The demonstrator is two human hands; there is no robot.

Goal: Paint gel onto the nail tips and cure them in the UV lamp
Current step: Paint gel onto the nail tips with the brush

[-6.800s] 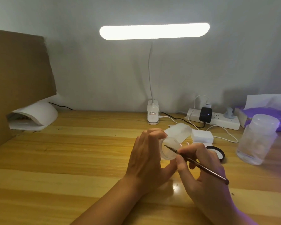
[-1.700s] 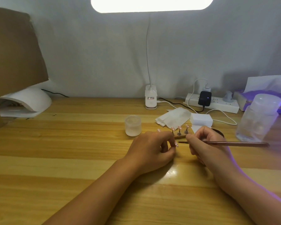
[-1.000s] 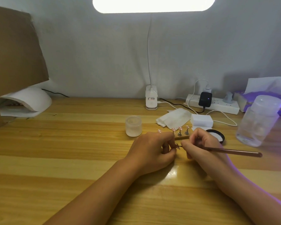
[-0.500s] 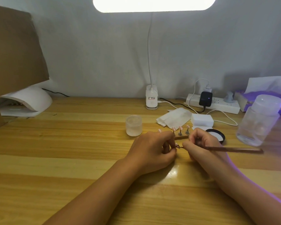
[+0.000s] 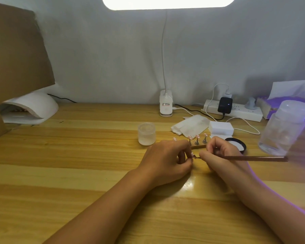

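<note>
Left hand [image 5: 167, 159] is pinching one nail tip [image 5: 192, 154] in its fingers. Right hand [image 5: 222, 155] grips one thin brush [image 5: 253, 158] like a pen, bristles right against that tip. The two hands are almost touching. Four more tips [image 5: 197, 136] stand in a row just behind them, one open jar [image 5: 146, 133] sits behind the left hand, and one UV lamp [image 5: 30, 108] is way off to its left.

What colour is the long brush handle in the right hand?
Reddish brown. The thin long-handled brush shows best in the head view.
</note>
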